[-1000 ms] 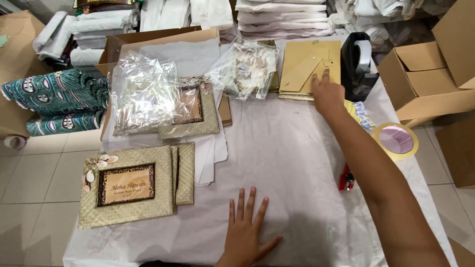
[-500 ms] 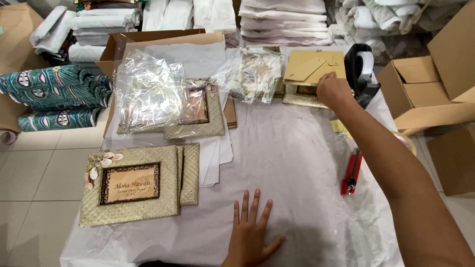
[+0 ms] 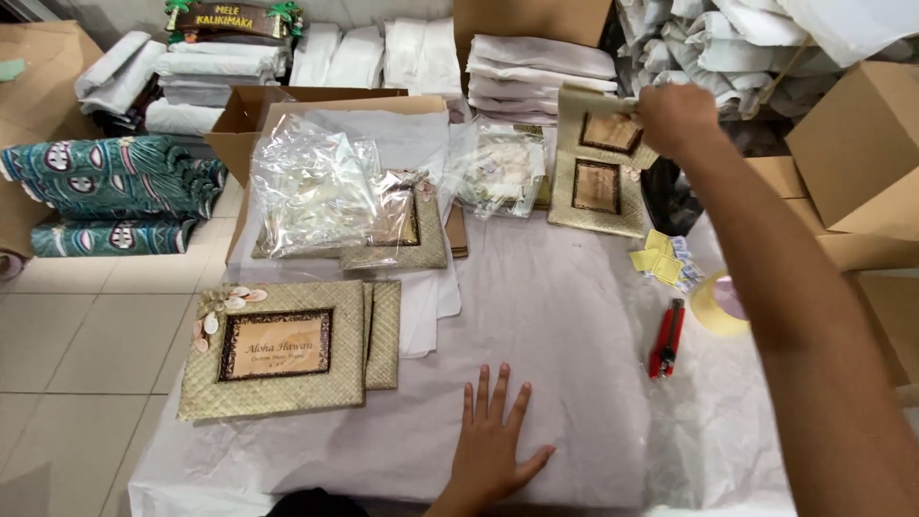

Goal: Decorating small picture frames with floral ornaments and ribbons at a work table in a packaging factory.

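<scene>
head cam | above table (image 3: 574, 316) | faces down-forward | near | single view

Woven frames (image 3: 273, 349): matt, rough plaited fibre. Bags (image 3: 311, 187), upper centre: glossy clear plastic. Table cover (image 3: 565, 316): crinkled white paper. Boxes (image 3: 852, 144), right: matt cardboard.

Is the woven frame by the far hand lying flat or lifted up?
Lifted up. The right hand grips the top woven frame by its corner, tilting it above another woven frame that lies flat on the table.
</scene>
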